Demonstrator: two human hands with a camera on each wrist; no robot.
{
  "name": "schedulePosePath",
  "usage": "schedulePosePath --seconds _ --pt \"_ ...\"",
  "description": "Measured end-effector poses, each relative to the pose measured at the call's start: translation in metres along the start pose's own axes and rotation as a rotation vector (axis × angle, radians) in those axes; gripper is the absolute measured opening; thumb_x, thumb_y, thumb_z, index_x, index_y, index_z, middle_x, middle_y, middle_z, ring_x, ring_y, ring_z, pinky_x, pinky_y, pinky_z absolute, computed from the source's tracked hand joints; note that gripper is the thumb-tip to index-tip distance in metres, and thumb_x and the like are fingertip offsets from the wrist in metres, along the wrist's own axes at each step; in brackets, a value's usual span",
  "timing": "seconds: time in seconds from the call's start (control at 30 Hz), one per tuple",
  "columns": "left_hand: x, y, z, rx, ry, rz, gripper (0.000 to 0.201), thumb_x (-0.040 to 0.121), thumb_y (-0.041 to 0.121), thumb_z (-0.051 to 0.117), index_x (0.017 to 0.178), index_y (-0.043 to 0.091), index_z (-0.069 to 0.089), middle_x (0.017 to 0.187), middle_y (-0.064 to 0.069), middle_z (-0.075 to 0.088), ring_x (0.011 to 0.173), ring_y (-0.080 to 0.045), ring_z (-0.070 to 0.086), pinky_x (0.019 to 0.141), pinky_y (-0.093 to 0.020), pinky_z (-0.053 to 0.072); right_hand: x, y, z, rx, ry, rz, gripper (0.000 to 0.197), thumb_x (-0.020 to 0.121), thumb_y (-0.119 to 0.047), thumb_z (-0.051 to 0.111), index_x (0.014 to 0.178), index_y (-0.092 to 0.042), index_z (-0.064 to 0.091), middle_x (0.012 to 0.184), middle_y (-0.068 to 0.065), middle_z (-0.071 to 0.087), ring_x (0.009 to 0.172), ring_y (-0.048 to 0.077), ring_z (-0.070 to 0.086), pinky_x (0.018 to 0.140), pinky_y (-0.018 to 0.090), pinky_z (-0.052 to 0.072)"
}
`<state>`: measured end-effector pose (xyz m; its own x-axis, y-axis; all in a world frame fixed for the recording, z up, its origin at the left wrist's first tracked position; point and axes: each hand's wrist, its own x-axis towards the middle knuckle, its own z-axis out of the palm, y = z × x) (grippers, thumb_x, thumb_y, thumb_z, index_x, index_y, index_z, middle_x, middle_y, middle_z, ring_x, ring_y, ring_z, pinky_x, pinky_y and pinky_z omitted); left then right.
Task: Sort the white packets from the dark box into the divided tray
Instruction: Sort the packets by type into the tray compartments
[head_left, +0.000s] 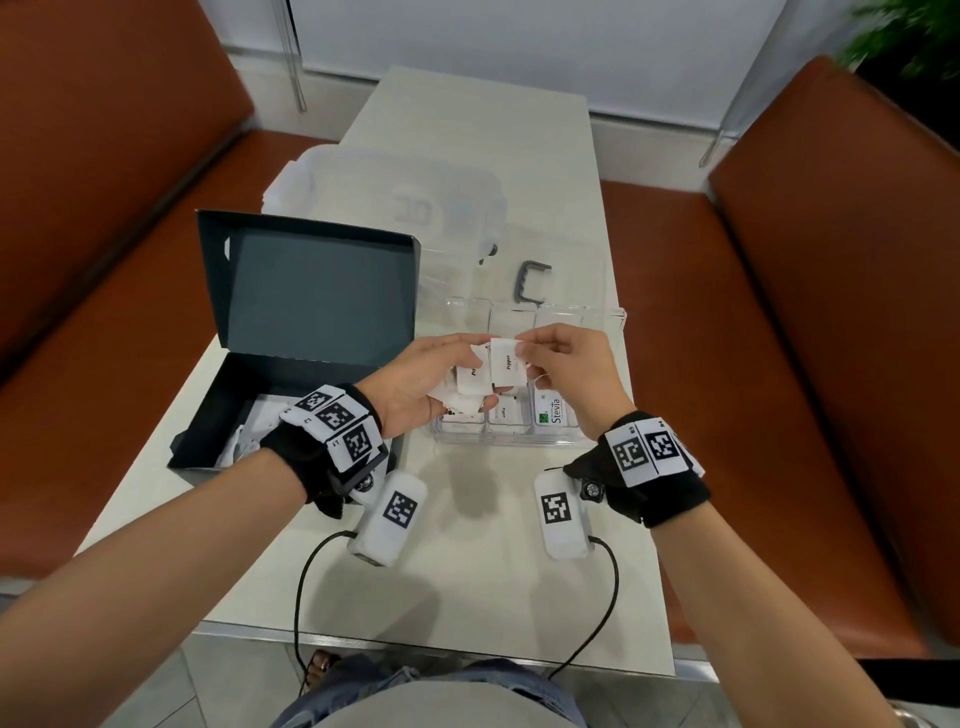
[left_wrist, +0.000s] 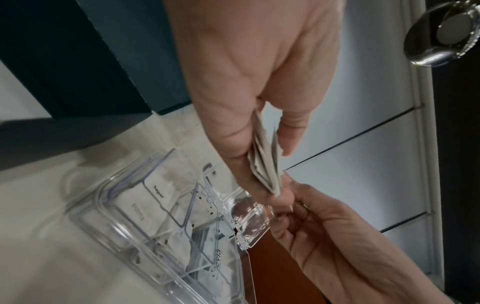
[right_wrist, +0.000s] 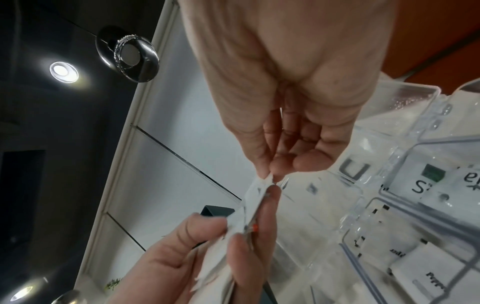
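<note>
My left hand (head_left: 441, 382) holds a fanned stack of white packets (head_left: 470, 387) above the clear divided tray (head_left: 602, 314); the stack (left_wrist: 266, 164) sits between thumb and fingers. My right hand (head_left: 558, 364) pinches the top corner of a white pepper packet (head_left: 508, 366) at the front of that stack, also seen edge-on as the pinched packet (right_wrist: 255, 193). The tray holds a Stevia packet (head_left: 551, 415) at the right, pepper packets (right_wrist: 426, 267) in the middle and a sugar packet (left_wrist: 155, 193) at the left. The dark box (head_left: 311, 291) stands open at left with more white packets (head_left: 249, 431) inside.
A grey U-shaped clip (head_left: 530, 283) lies beyond the tray. A crumpled clear plastic bag (head_left: 405, 202) lies at the back of the white table (head_left: 493, 571). Brown benches (head_left: 831, 312) flank the table on both sides. Cables hang over the near edge.
</note>
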<state>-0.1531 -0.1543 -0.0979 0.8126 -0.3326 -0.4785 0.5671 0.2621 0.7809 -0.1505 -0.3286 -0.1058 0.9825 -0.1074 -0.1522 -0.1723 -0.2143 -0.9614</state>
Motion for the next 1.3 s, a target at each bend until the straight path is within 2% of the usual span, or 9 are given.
schedulePosePath --seconds 0.07,0.17,0.27,0.43,0.53,0.73,0.97,1.17,1.3 --pt "0.001 -0.001 0.0 -0.007 -0.004 0.0 0.037 0.092 -0.012 0.042 0.121 -0.002 0.061 0.113 -0.024 0.066 0.088 -0.032 0.067 0.069 -0.039 0.06 0.0 0.001 -0.004 -0.008 0.018 0.011 0.009 0.085 -0.005 0.066 0.083 -0.013 0.07 0.069 0.003 0.067 0.055 0.009 0.058 0.055 0.022 0.048" --pt "0.001 -0.003 -0.001 0.048 0.006 0.02 0.037 0.093 -0.013 0.046 0.123 0.002 0.06 0.115 -0.024 0.066 0.087 -0.031 0.071 0.069 -0.038 0.061 0.001 0.0 -0.009 0.022 0.037 0.034 0.012 0.086 -0.004 0.061 0.081 -0.012 0.068 0.073 0.006 0.067 0.055 0.013 0.057 0.056 0.026 0.047" --pt "0.003 -0.007 -0.003 0.087 0.022 0.07 0.036 0.09 -0.012 0.055 0.12 0.005 0.061 0.112 -0.022 0.068 0.086 -0.029 0.072 0.066 -0.035 0.062 -0.001 -0.003 -0.014 0.107 0.008 0.03 0.01 0.087 -0.003 0.059 0.084 -0.008 0.067 0.073 0.006 0.063 0.055 0.015 0.054 0.054 0.026 0.047" --pt "0.007 -0.011 -0.004 0.199 0.097 0.194 0.037 0.078 -0.012 0.071 0.105 0.012 0.066 0.107 -0.016 0.068 0.089 -0.027 0.068 0.072 -0.036 0.061 -0.007 -0.004 -0.013 0.085 -0.15 -0.002 0.014 0.086 -0.001 0.066 0.098 -0.006 0.069 0.068 0.005 0.065 0.054 0.011 0.056 0.054 0.022 0.048" --pt "0.007 -0.011 -0.002 0.258 0.129 0.24 0.039 0.072 -0.01 0.077 0.102 0.013 0.066 0.099 -0.012 0.067 0.082 -0.023 0.066 0.063 -0.03 0.059 -0.006 -0.003 -0.011 0.003 -0.144 -0.038 0.018 0.083 -0.001 0.069 0.099 -0.008 0.071 0.066 0.005 0.065 0.053 0.009 0.059 0.056 0.021 0.051" --pt "0.004 -0.011 0.0 0.138 0.047 0.182 0.026 0.081 0.005 0.073 0.105 0.011 0.065 0.087 -0.011 0.072 0.057 -0.02 0.066 0.053 -0.028 0.056 -0.001 -0.001 -0.009 -0.079 -0.035 -0.053 0.009 0.081 -0.006 0.072 0.084 -0.014 0.074 0.066 0.006 0.068 0.055 0.01 0.061 0.059 0.022 0.052" --pt "0.004 -0.007 0.005 0.115 0.047 0.185 0.029 0.081 -0.001 0.072 0.108 0.005 0.065 0.097 -0.016 0.069 0.065 -0.019 0.07 0.055 -0.028 0.059 -0.002 -0.005 -0.004 -0.11 0.013 -0.079 0.006 0.08 -0.006 0.071 0.085 -0.01 0.073 0.061 0.004 0.068 0.051 0.009 0.063 0.055 0.02 0.053" --pt "0.004 -0.009 0.007 0.194 0.07 0.225 0.032 0.08 -0.003 0.072 0.11 0.003 0.064 0.1 -0.016 0.065 0.062 -0.013 0.068 0.05 -0.023 0.055 -0.002 -0.007 -0.001 -0.063 0.015 -0.034 0.006 0.081 -0.003 0.071 0.086 -0.005 0.071 0.06 0.008 0.067 0.051 0.014 0.065 0.058 0.028 0.057" --pt "0.004 -0.009 0.005 0.205 0.076 0.234 0.038 0.08 -0.007 0.071 0.116 -0.003 0.061 0.097 -0.017 0.065 0.062 -0.012 0.07 0.049 -0.021 0.054 0.002 -0.006 -0.004 -0.136 -0.037 -0.037 0.016 0.08 -0.01 0.074 0.095 -0.009 0.071 0.064 0.003 0.067 0.055 0.011 0.063 0.059 0.023 0.055"
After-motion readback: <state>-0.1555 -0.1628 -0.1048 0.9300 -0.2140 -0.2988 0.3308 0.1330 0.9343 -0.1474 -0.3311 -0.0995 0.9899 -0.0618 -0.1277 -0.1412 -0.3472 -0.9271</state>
